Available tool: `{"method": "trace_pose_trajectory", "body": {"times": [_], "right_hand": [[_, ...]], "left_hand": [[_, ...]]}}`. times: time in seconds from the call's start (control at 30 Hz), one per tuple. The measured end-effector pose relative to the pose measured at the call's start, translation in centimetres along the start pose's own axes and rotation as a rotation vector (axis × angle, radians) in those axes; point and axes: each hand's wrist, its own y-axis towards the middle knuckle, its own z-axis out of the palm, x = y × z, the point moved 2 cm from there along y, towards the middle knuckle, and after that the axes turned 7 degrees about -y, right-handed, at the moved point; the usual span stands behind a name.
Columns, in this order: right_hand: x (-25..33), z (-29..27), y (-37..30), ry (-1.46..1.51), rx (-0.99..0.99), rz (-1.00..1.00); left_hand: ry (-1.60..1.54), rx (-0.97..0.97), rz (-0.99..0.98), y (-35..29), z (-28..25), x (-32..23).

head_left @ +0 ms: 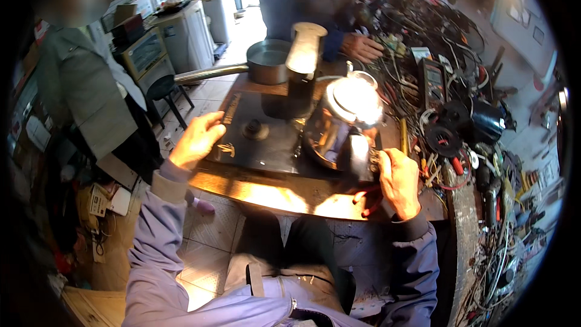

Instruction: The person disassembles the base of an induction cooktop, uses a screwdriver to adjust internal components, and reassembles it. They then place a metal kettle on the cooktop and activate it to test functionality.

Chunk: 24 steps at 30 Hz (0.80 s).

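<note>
Black cooktop panel [275, 151], 1: flat on the table, between the 2 hands. Left hand [198, 139]: fingers loosely spread, tips at the left edge. Right hand [400, 183]: fingers curled at the right edge; whether gripping, cannot tell.
Kettle [354, 102], 1: shiny, black-handled, on the panel's right part, hiding some of it.
Cylindrical vessel [305, 54], 1: tall, upright, behind the knob [255, 129].
Saucepan [269, 63], 1: behind the panel, handle pointing left.
Multimeter [433, 82], 1: amid tangled cables, right.
Co-worker's hand [362, 47], 1: beside the cables.
Table [266, 189]: wooden, front edge sunlit.
Room: tiled floor [212, 229], black stool [162, 88], person in a grey coat [91, 88] at left.
</note>
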Motion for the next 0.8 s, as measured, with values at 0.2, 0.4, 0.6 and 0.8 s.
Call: {"method": "trace_pose_trajectory", "body": {"times": [0.2,0.4,0.6,0.8], "right_hand": [[-0.7,-1.5,-3.1,0.067,-0.105,0.069],[3.7,0.3,-8.4,-0.174,-0.188,-0.197],[2.4,1.3,-8.6,-0.317,-0.234,-0.080],[-1.4,-2.0,-9.3,-0.233,-0.192,-0.099]], "left_hand": [[-0.094,0.085,-0.034,1.8,-0.9,0.5],[-0.002,0.061,-0.040,1.5,-0.2,-0.7],[-0.008,0.001,-0.031,1.5,0.8,-0.5],[-0.066,-0.059,-0.076,2.0,1.2,0.3]]}}
